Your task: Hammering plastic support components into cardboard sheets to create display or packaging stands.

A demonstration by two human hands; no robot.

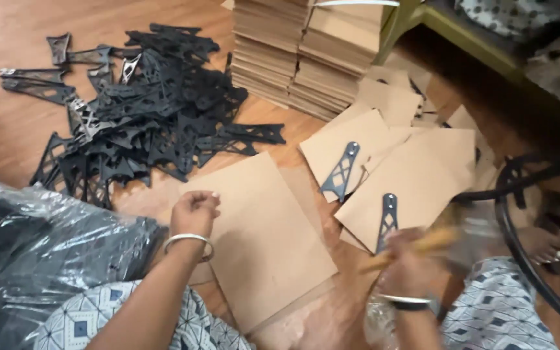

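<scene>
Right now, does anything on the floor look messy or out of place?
Yes. The black brackets lie in a tangled heap, not stacked, and the loose cardboard sheets overlap askew, unlike the neat cardboard stacks behind.

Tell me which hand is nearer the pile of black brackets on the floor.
Left. The left hand rests on a cardboard sheet just below the pile of black brackets; the right hand, blurred, is far off to the right.

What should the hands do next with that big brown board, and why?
Probably the right hand should bring its blurred stick-like thing over to the brown board. The left hand rests curled at that board's edge, seemingly steadying it, and the board's face is bare, while the boards beside it each carry a dark bracket.
</scene>
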